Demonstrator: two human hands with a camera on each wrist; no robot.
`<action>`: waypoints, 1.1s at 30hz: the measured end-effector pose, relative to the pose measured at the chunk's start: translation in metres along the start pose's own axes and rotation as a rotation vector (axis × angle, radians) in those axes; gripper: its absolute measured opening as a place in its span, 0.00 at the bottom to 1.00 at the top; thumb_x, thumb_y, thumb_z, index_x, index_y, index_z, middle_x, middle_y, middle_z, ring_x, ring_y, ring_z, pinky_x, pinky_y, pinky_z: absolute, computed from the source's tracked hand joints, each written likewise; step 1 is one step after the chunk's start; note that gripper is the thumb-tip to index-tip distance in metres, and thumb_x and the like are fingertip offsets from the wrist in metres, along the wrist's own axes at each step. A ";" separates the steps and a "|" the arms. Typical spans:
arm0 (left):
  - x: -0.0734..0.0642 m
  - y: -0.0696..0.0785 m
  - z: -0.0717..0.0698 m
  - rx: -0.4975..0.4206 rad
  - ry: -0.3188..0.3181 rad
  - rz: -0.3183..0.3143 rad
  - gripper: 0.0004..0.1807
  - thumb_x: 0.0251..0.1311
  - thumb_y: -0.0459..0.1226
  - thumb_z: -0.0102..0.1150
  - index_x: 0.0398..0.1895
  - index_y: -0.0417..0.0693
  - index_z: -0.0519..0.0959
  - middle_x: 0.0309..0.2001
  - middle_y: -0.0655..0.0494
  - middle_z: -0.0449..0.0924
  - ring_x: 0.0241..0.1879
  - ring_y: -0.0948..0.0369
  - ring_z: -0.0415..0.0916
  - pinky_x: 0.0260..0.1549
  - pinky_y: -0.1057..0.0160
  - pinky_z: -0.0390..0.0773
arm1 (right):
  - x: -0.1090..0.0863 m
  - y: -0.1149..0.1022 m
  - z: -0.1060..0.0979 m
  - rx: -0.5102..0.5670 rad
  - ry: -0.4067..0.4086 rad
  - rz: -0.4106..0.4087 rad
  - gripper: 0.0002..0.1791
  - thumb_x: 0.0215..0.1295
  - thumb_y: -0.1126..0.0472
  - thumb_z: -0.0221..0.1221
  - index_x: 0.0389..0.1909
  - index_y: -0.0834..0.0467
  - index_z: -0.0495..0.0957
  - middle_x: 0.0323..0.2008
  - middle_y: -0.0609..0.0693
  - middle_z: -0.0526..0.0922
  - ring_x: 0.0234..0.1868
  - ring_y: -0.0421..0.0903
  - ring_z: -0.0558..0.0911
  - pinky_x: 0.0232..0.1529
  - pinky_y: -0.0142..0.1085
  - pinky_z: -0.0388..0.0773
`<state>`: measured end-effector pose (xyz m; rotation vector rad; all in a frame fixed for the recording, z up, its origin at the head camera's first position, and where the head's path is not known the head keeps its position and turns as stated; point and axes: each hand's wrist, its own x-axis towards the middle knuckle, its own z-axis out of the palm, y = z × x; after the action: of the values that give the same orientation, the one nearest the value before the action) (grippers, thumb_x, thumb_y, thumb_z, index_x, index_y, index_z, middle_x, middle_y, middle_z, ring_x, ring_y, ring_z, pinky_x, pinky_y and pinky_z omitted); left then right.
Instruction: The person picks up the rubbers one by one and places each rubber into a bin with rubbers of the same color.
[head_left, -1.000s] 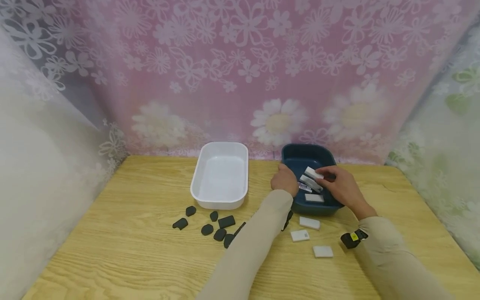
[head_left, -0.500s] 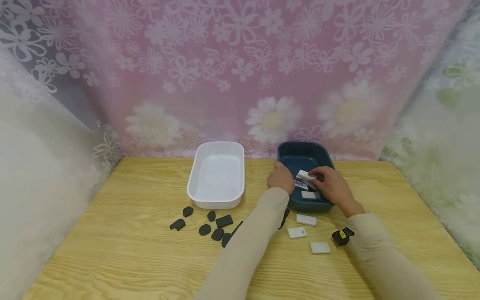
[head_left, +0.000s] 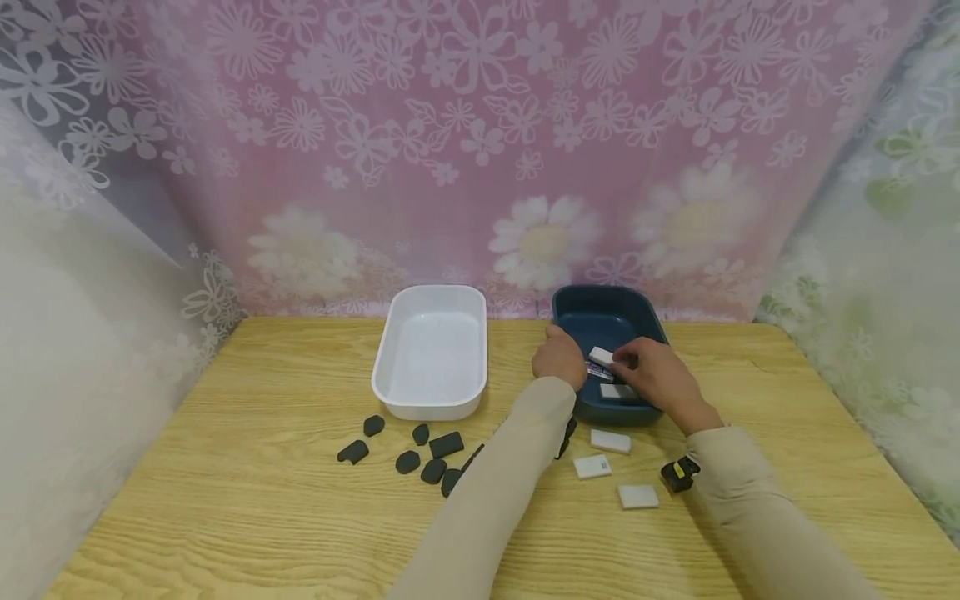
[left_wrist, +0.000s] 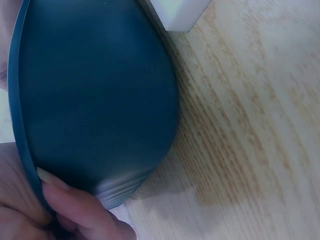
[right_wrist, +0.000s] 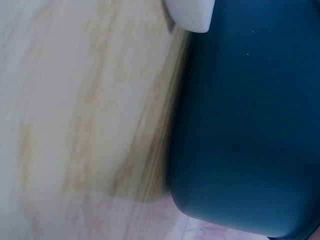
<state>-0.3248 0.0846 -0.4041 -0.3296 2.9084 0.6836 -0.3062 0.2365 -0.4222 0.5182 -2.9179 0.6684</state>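
In the head view my left hand [head_left: 560, 361] grips the left rim of a dark blue basin [head_left: 600, 300]. The left wrist view shows that thumb [left_wrist: 82, 207] over the basin's lip, with the fingers behind. My right hand [head_left: 660, 375] reaches over the basin's right side and pinches a small white rectangular block [head_left: 602, 357] at its end. Below it in the basin lie a block with purple print [head_left: 599, 372] and another white block [head_left: 617, 392]. The right wrist view shows mostly the basin's outer wall [right_wrist: 245, 130]; the right fingers are hidden there.
A white basin [head_left: 429, 410] stands to the left. Three white blocks lie on the wooden table in front of the blue basin, one nearest the front [head_left: 637, 497]. Several black pieces, including a black rectangle [head_left: 447, 444], lie before the white basin. A floral curtain [head_left: 450, 167] hangs behind.
My right hand has lowered a little and moved slightly left in the blue basin with the white block. My left hand stays on the rim. The whole head view has shifted slightly.
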 end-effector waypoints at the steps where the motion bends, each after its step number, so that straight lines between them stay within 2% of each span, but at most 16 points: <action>1: -0.001 0.000 -0.001 -0.001 -0.001 0.000 0.22 0.60 0.44 0.62 0.49 0.46 0.65 0.23 0.53 0.80 0.24 0.59 0.80 0.22 0.62 0.78 | -0.001 0.000 0.000 -0.001 0.009 -0.012 0.11 0.66 0.60 0.60 0.39 0.64 0.83 0.39 0.58 0.80 0.38 0.54 0.80 0.39 0.50 0.76; 5: -0.002 0.000 0.000 0.001 0.002 0.003 0.22 0.61 0.44 0.60 0.51 0.45 0.65 0.24 0.53 0.80 0.26 0.59 0.80 0.23 0.62 0.79 | -0.003 0.002 0.001 0.013 0.069 -0.071 0.11 0.68 0.60 0.58 0.38 0.64 0.83 0.40 0.59 0.79 0.39 0.55 0.79 0.40 0.51 0.75; 9: -0.001 0.000 0.004 -0.001 0.024 0.001 0.18 0.61 0.43 0.60 0.47 0.46 0.65 0.26 0.53 0.81 0.29 0.59 0.81 0.25 0.62 0.79 | -0.007 0.007 0.000 0.097 0.150 -0.104 0.10 0.68 0.62 0.57 0.41 0.65 0.82 0.44 0.59 0.78 0.41 0.56 0.78 0.42 0.52 0.75; 13: 0.000 0.000 0.006 -0.004 0.041 0.000 0.19 0.59 0.43 0.62 0.44 0.47 0.65 0.25 0.53 0.81 0.28 0.59 0.81 0.23 0.62 0.78 | -0.014 0.010 -0.005 0.160 0.232 -0.152 0.09 0.67 0.64 0.58 0.44 0.62 0.82 0.46 0.56 0.79 0.44 0.55 0.79 0.43 0.52 0.74; 19: 0.002 0.000 0.005 -0.015 0.041 0.004 0.20 0.58 0.43 0.63 0.45 0.46 0.65 0.22 0.53 0.79 0.24 0.59 0.80 0.21 0.62 0.77 | -0.036 0.000 -0.022 0.159 0.314 -0.269 0.10 0.61 0.67 0.63 0.43 0.56 0.83 0.46 0.48 0.80 0.47 0.47 0.78 0.44 0.42 0.73; 23: 0.001 -0.002 0.005 -0.017 0.043 0.006 0.19 0.59 0.43 0.63 0.44 0.46 0.65 0.24 0.52 0.80 0.26 0.58 0.81 0.22 0.62 0.78 | -0.058 -0.008 -0.028 0.134 0.341 -0.365 0.14 0.55 0.71 0.65 0.41 0.54 0.83 0.43 0.45 0.80 0.41 0.41 0.77 0.39 0.34 0.72; 28: -0.001 -0.002 0.003 -0.020 0.050 0.012 0.19 0.59 0.43 0.63 0.43 0.45 0.65 0.25 0.51 0.81 0.28 0.57 0.81 0.23 0.61 0.78 | -0.085 -0.014 -0.028 0.136 0.286 -0.440 0.19 0.51 0.73 0.67 0.41 0.51 0.82 0.42 0.42 0.78 0.38 0.37 0.77 0.36 0.29 0.74; 31: -0.001 -0.001 0.003 -0.016 0.055 0.021 0.19 0.59 0.43 0.62 0.44 0.45 0.65 0.25 0.51 0.81 0.28 0.58 0.81 0.23 0.61 0.78 | -0.097 -0.016 -0.026 0.139 0.178 -0.470 0.19 0.53 0.71 0.68 0.43 0.49 0.81 0.43 0.40 0.77 0.41 0.38 0.77 0.39 0.31 0.75; 33: -0.001 0.000 0.003 -0.014 0.056 0.027 0.19 0.59 0.43 0.62 0.44 0.45 0.65 0.25 0.51 0.81 0.27 0.58 0.81 0.23 0.62 0.78 | -0.104 -0.017 -0.024 0.136 0.078 -0.469 0.16 0.55 0.67 0.68 0.44 0.49 0.81 0.45 0.39 0.76 0.43 0.39 0.76 0.41 0.33 0.75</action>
<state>-0.3231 0.0857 -0.4065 -0.3170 2.9678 0.7103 -0.2019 0.2645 -0.4117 1.1143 -2.5435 0.7926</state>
